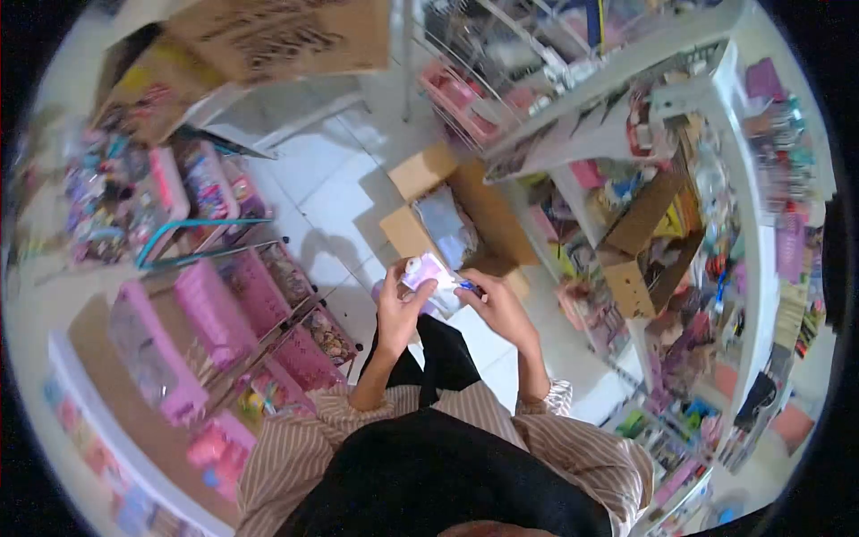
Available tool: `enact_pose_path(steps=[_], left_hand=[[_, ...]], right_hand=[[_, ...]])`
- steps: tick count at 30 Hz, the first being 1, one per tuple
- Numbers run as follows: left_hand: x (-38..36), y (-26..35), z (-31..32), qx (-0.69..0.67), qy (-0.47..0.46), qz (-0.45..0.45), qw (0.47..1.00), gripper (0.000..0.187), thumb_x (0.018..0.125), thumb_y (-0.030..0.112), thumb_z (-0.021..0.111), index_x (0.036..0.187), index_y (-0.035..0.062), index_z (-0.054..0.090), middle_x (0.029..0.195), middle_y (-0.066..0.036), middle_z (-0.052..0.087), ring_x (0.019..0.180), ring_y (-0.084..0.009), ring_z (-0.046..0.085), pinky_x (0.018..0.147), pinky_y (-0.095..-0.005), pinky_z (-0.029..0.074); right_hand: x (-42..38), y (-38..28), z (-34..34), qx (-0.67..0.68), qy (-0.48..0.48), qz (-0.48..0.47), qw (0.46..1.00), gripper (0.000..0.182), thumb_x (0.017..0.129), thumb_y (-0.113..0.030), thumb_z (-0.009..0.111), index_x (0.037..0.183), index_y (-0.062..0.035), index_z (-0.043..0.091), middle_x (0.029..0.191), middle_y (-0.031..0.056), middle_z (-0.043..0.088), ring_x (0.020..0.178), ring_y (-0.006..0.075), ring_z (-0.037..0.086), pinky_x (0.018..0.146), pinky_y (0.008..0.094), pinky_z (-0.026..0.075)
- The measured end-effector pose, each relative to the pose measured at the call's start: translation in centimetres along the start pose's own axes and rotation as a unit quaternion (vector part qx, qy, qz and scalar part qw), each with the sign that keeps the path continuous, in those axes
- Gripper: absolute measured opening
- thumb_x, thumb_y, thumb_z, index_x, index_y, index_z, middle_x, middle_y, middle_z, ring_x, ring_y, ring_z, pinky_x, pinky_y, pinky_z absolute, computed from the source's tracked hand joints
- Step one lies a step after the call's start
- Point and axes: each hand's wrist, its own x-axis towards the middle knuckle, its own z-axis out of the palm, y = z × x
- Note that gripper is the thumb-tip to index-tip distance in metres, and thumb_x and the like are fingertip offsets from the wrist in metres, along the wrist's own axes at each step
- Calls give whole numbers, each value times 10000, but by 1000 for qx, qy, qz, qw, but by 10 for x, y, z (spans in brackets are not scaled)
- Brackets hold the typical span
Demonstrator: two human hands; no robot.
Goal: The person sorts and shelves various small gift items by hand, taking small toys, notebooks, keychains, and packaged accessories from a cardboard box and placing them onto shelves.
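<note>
In the middle of the head view, my left hand (400, 309) is closed on a small white-and-lilac package (429, 270), its thumb lying across the front. A round white spot shows at the package's upper left corner. My right hand (501, 309) pinches a slim blue item (465, 285) close to the package's right edge; I cannot tell what kind of thing it is. Below both hands, an open cardboard box (490, 210) stands on the floor with pale plastic-looking contents (445, 224) inside.
Pink baskets (215, 309) on a wheeled rack stand at the left, beside bins of small goods (116, 192). A large cardboard box (277, 40) is at the upper left. On the right, crowded shelves hold another open carton (631, 282). White tiles (335, 183) cover the floor.
</note>
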Motion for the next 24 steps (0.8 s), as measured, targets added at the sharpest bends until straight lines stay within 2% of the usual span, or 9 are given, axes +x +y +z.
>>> enact_pose_path(steps=[3,6,9,14,17,18,20,21,24], left_hand=[[-29,56,-11,-107,27,77,991,287,726,35,557,987,-3,445,876,-32,518,781,-96,498,667,-220,416],[-52,88,-29,-159,42,111,980,204,741,41,540,935,2,490,818,-16,539,744,-74,501,645,-211,409],[-64,101,-49,-125,47,121,984,198,739,77,551,919,2,514,820,-19,548,718,-72,504,620,-211,411],[-73,116,-87,-164,48,128,977,245,746,83,535,975,0,510,864,-18,547,745,-70,500,654,-215,409],[-79,144,-114,-123,-60,123,983,346,747,42,503,1087,0,454,993,-26,518,818,-76,484,722,-223,387],[-79,153,-122,-123,-62,127,982,346,747,42,503,1087,0,454,993,-26,518,818,-76,484,722,-223,387],[-75,171,-140,-64,-105,127,984,341,747,49,507,1081,-1,461,1008,-15,512,821,-70,479,727,-215,381],[-73,180,-146,-53,-107,134,984,312,747,57,516,1049,-11,480,972,-28,526,797,-65,481,712,-210,384],[-58,181,-179,-7,-125,101,987,269,748,65,526,999,-28,501,927,-53,542,768,-65,490,692,-210,391]], right_hand=[[-17,-70,-2,-25,6,-62,998,212,748,-123,523,922,-2,520,710,134,554,575,170,517,524,267,403],[-20,-88,4,81,2,-118,990,215,768,-136,511,923,12,522,692,68,561,587,110,502,525,233,397],[-17,-108,7,194,-49,-57,978,207,796,-143,489,914,20,534,700,-9,522,613,26,440,523,171,364],[2,-133,17,216,-29,-76,973,210,798,-141,480,908,32,529,683,-8,519,610,25,431,535,168,355],[25,-155,17,126,-39,-127,983,228,796,-134,458,940,32,517,731,65,560,647,84,487,580,227,394],[31,-163,15,125,-37,-131,983,228,796,-134,458,940,32,517,731,65,560,647,84,487,580,227,394],[48,-195,11,-29,-179,-277,944,237,773,-140,487,959,3,522,760,105,569,654,115,507,593,249,405],[57,-210,14,-78,-212,-277,934,244,744,-139,523,961,-29,534,763,109,569,638,119,509,585,255,408],[83,-248,37,-82,-208,-303,926,243,723,-133,549,952,-52,546,750,106,567,623,106,503,571,254,407]])
